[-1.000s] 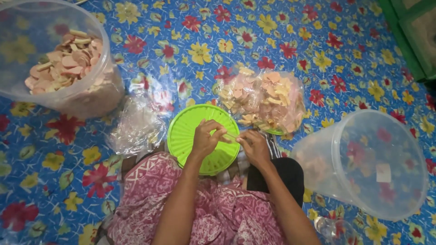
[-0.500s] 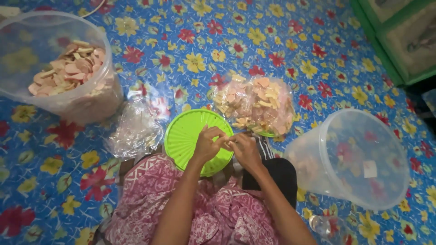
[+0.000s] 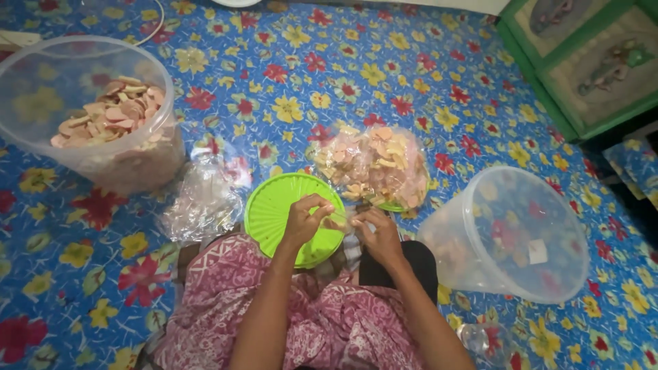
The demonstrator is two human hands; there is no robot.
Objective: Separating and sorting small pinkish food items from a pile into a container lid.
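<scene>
Over one green lid (image 3: pixel 277 209) — two hands, left hand (image 3: pixel 306 220), right hand (image 3: pixel 375 233)

Lid (image 3: pixel 274 212) at frame centre, both hands over its right edge. Bag of crackers (image 3: pixel 373 168) just upper right of it (touching, I think). Bucket with crackers (image 3: pixel 89 116) upper left; tipped bucket (image 3: pixel 510 236) right; loose bags (image 3: pixel 202 199) between lid and upper-left bucket.

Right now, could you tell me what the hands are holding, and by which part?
The left hand and right hand pinch something small between their fingertips above the green lid; what it is and where it is gripped cannot be told.
</scene>
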